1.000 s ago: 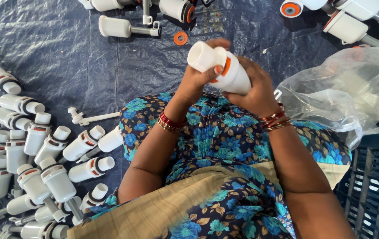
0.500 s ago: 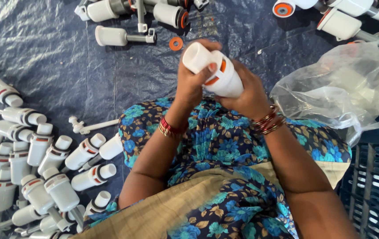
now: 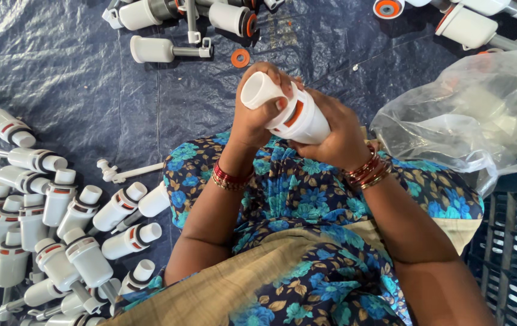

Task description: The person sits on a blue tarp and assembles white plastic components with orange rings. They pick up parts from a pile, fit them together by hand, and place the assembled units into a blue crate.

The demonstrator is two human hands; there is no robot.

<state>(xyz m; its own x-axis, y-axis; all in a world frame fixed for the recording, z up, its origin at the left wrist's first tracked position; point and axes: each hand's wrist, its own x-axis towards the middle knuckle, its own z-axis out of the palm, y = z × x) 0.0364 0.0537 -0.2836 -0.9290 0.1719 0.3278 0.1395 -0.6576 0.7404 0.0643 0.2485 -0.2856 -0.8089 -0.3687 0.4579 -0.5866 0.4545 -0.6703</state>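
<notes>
Head view: left hand fingers curl tight over the neck of a white plastic fitting with an orange ring, while the right hand cups its wider body from below, both closed around it at the upper centre of the frame. Finished-looking pieces crowd the lower left (many already), more parts lie loose along the top, so assembly seems midway. Both wrists bend inward, forearms converging above the lap.

One head-worn camera looks steeply down from above the person, close to the lap. Both hands, left hand and right hand, sit upper centre. Beyond the grip lies blue sheet; a crate edges the frame right of the grip.
</notes>
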